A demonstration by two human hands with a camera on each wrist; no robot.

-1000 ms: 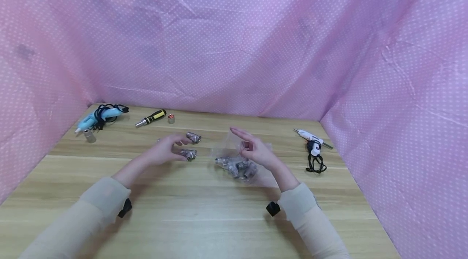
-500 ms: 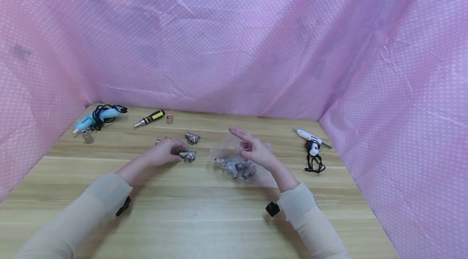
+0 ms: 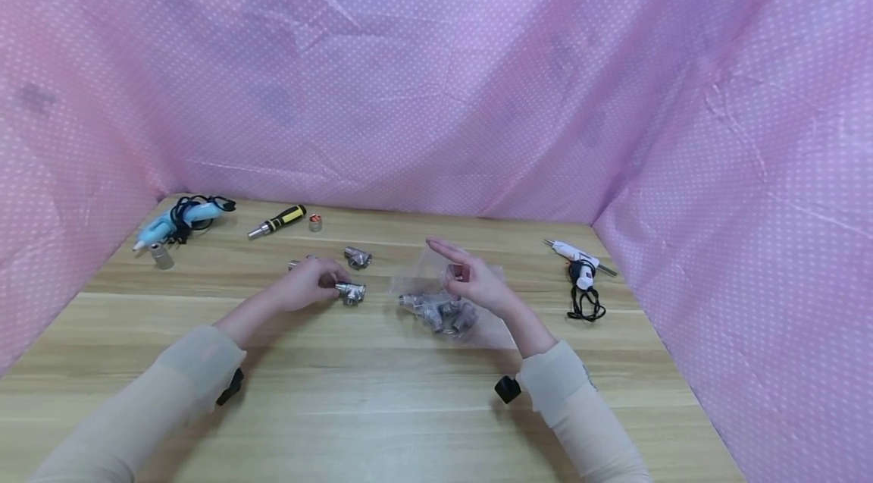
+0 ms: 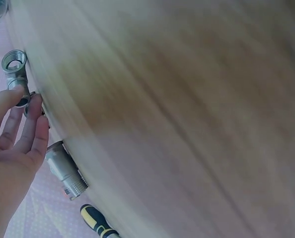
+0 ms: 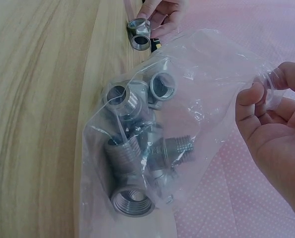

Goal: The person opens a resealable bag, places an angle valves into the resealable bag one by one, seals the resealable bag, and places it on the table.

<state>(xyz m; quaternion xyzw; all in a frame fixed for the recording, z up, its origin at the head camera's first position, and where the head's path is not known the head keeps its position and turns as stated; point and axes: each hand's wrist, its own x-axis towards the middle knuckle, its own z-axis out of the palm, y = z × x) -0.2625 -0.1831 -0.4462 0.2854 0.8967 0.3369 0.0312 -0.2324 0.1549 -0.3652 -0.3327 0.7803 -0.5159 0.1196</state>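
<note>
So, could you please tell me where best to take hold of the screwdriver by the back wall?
Probably by the screwdriver's yellow-and-black handle, from above: it lies flat on the table with open space around it, metal tip toward the left.

The setting is a staged workbench booth, not a lived-in room; a wood-grain tabletop (image 3: 409,392) is enclosed at the back and both sides by pink white-dotted cloth (image 3: 436,89), creased and hung as a backdrop. Workshop items lie on the tabletop: a blue glue gun (image 3: 179,218) with coiled cord; a white glue gun (image 3: 578,259); a yellow-and-black screwdriver (image 3: 277,221); threaded metal pipe fittings (image 5: 137,163) in a clear plastic bag (image 5: 207,74).
</note>
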